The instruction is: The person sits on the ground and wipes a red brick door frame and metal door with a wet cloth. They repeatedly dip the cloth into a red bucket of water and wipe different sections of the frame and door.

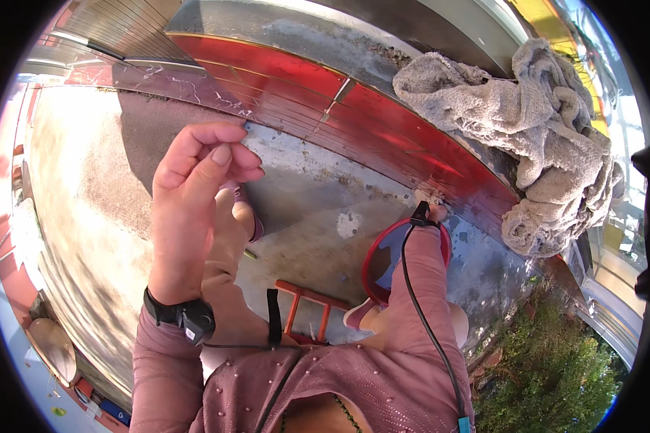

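Observation:
My left hand is raised in front of me over the concrete floor, its fingers curled in toward the thumb and nothing visible in them. Down at the right, my right hand reaches past a red-rimmed bucket to the foot of a red tiled wall. A pale, crumpled cloth is under its fingers, against the base of the tiles. The wrist device and forearm partly hide that hand and the bucket, which holds water.
A bulky grey knitted blanket hangs over the ledge at the upper right. Between my feet is a red stool-like frame. Green shrubs grow at the lower right. A cable runs along my right arm.

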### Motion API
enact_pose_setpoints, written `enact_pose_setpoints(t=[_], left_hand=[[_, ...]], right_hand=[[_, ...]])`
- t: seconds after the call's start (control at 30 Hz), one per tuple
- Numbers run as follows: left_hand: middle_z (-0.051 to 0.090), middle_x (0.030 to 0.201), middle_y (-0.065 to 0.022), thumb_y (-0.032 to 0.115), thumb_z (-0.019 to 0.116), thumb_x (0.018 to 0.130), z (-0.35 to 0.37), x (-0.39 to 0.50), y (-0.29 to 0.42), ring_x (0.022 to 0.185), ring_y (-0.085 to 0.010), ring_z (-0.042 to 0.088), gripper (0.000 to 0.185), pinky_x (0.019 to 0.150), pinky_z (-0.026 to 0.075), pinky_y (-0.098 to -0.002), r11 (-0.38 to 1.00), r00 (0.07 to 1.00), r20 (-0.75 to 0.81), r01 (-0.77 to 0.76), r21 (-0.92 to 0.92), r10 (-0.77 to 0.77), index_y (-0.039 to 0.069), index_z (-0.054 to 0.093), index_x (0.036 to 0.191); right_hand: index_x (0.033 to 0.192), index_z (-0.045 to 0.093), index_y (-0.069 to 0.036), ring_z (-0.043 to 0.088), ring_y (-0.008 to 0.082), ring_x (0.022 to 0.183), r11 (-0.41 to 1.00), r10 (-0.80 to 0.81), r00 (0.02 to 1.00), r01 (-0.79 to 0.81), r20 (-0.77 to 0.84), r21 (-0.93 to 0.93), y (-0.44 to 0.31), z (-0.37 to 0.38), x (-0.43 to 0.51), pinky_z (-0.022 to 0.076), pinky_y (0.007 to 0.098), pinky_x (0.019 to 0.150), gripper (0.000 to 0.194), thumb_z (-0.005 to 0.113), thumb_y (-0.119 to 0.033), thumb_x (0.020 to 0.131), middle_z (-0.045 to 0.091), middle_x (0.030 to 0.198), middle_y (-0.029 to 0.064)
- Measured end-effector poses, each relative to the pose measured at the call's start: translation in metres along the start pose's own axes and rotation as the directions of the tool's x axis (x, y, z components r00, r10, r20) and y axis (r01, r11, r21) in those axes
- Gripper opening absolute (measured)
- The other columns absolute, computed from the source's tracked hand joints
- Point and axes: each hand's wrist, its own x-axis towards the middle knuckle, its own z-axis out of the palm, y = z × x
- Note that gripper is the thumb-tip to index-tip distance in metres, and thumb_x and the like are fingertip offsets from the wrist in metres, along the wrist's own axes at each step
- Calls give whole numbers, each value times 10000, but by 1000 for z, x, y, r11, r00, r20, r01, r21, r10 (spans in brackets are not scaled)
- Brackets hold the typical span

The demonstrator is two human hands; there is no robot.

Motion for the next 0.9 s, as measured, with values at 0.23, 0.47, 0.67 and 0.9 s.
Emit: enact_pose_setpoints(t=[0.23,0.47,0.67,0.9], left_hand=[[649,931,-62,60,495,1011,-13,5,2,858,-134,628,200,808,520,-271,984,994,-99,-56,-170,39,-10,610,1158],[654,917,-55,49,505,1003,-27,8,3,848,-124,622,175,804,515,-259,970,973,-205,-146,-193,105,-5,616,1127],[662,912,-52,38,512,990,-46,23,4,797,-124,622,162,784,522,-263,942,931,-326,-244,-230,161,5,626,1100],[669,910,-59,43,500,998,-55,26,1,786,-122,627,158,751,521,-266,910,895,-403,-316,-269,192,16,613,1106]], right_hand=[[1317,605,-117,522,338,1288,921,351,930,-364,111,138,181,47,-66,372,577,1098,484,389,-380,972,591,1368,99],[1337,597,-116,540,350,1288,718,577,677,-687,458,112,332,153,-235,417,558,1094,483,413,-390,984,588,1394,101],[1262,632,-84,623,396,1153,652,713,576,-754,399,-77,278,206,-324,490,595,993,477,413,-394,973,647,1284,146],[1213,569,-11,501,400,1262,686,569,383,-709,727,-164,122,222,-430,425,563,1070,410,403,-328,1014,541,1351,201]])
